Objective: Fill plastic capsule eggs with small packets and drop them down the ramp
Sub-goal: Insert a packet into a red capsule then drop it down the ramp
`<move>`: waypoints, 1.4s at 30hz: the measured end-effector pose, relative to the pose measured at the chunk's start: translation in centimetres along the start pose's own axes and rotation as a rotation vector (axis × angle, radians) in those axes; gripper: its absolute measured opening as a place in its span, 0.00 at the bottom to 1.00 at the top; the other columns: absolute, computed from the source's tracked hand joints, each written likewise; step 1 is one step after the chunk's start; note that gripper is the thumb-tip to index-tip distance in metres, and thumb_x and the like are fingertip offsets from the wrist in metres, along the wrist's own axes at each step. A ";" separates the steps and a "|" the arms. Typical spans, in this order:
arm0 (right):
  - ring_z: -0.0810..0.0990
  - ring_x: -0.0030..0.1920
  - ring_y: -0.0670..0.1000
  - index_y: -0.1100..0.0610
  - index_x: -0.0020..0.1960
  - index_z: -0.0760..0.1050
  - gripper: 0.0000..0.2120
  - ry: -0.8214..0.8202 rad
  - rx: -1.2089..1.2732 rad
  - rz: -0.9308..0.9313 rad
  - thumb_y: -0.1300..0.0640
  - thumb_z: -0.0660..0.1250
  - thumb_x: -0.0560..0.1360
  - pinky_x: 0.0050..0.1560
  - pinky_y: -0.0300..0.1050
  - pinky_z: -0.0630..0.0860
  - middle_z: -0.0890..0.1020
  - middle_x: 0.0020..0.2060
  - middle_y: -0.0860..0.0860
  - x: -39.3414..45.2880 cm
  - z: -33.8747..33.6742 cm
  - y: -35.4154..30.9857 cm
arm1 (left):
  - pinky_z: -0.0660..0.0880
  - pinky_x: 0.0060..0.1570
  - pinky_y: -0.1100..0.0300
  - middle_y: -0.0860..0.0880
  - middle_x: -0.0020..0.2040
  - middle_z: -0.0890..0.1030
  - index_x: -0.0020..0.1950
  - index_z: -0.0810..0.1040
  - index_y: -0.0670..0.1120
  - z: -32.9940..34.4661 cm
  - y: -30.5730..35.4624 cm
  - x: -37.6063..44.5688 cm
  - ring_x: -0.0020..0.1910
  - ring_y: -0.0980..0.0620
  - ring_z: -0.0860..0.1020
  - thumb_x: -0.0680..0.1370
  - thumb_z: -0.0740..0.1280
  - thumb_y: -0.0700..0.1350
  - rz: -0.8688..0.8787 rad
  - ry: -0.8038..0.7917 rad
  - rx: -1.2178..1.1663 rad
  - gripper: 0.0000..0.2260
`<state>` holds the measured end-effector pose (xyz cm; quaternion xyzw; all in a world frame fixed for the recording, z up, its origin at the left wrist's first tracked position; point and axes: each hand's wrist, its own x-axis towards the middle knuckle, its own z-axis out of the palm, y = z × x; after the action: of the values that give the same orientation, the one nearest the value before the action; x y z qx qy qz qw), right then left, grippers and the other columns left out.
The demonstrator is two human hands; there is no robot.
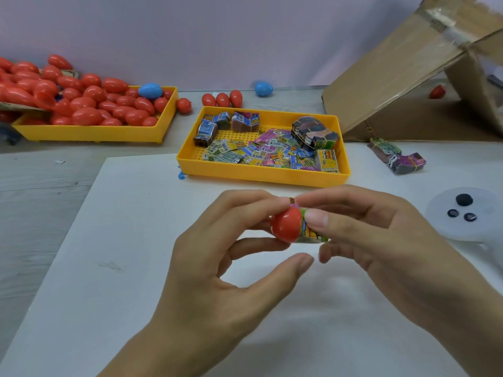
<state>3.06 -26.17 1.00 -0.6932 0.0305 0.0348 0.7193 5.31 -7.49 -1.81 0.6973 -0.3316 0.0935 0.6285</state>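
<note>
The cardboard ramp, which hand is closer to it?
The right hand. It sits below the cardboard ramp, on the ramp's side of the table, pinching a packet. The left hand holds the red egg half further left, away from the ramp.

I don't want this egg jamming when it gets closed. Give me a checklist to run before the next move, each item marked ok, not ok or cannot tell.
1. Egg half held by left hand: ok.
2. Packet pinched by right hand: ok.
3. Packet fully inside the egg half: not ok, it sticks out.
4. Matching second half within reach: cannot tell.
5. Ramp unblocked: ok, nothing on its visible face.
6. More packets in the yellow tray: ok.
</note>
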 end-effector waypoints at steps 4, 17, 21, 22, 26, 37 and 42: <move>0.83 0.43 0.45 0.49 0.46 0.87 0.12 -0.024 -0.047 -0.031 0.48 0.77 0.63 0.38 0.39 0.79 0.87 0.44 0.51 -0.2 0.1 0.0 | 0.83 0.48 0.59 0.46 0.54 0.77 0.60 0.81 0.46 0.0 -0.4 0.0 0.51 0.46 0.82 0.72 0.75 0.41 0.019 0.051 0.022 0.17; 0.84 0.51 0.50 0.48 0.49 0.87 0.17 -0.040 -0.060 -0.057 0.45 0.74 0.62 0.50 0.40 0.80 0.87 0.48 0.52 -0.1 -0.1 0.2 | 0.83 0.48 0.60 0.50 0.53 0.77 0.65 0.77 0.44 -0.2 -0.4 0.1 0.50 0.47 0.82 0.74 0.73 0.41 0.035 0.033 0.054 0.20; 0.85 0.51 0.52 0.50 0.51 0.86 0.17 -0.016 -0.032 -0.119 0.47 0.75 0.63 0.57 0.44 0.79 0.87 0.47 0.53 -0.2 0.0 0.2 | 0.82 0.49 0.60 0.48 0.53 0.79 0.65 0.77 0.46 -0.2 -0.3 0.1 0.53 0.46 0.82 0.73 0.74 0.41 0.043 0.051 0.017 0.20; 0.85 0.50 0.53 0.50 0.50 0.86 0.17 -0.008 -0.038 -0.127 0.47 0.75 0.63 0.57 0.45 0.79 0.87 0.46 0.53 -0.3 0.1 0.2 | 0.82 0.49 0.60 0.48 0.53 0.79 0.65 0.77 0.47 -0.2 -0.3 0.1 0.54 0.46 0.82 0.73 0.74 0.41 0.043 0.054 0.015 0.20; 0.85 0.51 0.53 0.48 0.49 0.87 0.16 0.001 -0.030 -0.118 0.46 0.75 0.62 0.54 0.42 0.80 0.87 0.46 0.52 -0.3 0.1 0.3 | 0.82 0.49 0.60 0.47 0.52 0.79 0.60 0.80 0.44 -0.2 -0.3 0.1 0.52 0.48 0.83 0.72 0.75 0.39 0.066 0.061 0.014 0.17; 0.83 0.47 0.55 0.46 0.51 0.86 0.17 -0.024 -0.046 -0.075 0.44 0.73 0.63 0.42 0.44 0.79 0.87 0.46 0.52 -0.3 0.3 0.4 | 0.82 0.48 0.61 0.46 0.53 0.80 0.59 0.83 0.46 -0.1 -0.3 0.1 0.52 0.47 0.82 0.73 0.73 0.40 0.047 0.052 0.055 0.14; 0.82 0.41 0.47 0.51 0.50 0.87 0.17 -0.021 0.035 -0.029 0.46 0.74 0.63 0.38 0.39 0.78 0.87 0.44 0.55 -0.3 0.6 0.4 | 0.82 0.48 0.60 0.48 0.54 0.80 0.61 0.82 0.46 0.2 -0.2 0.0 0.52 0.47 0.82 0.72 0.75 0.43 0.035 0.088 0.054 0.17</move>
<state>2.68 -25.53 0.62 -0.6806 0.0135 0.0312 0.7319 5.39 -7.64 -2.03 0.7034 -0.3129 0.1440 0.6217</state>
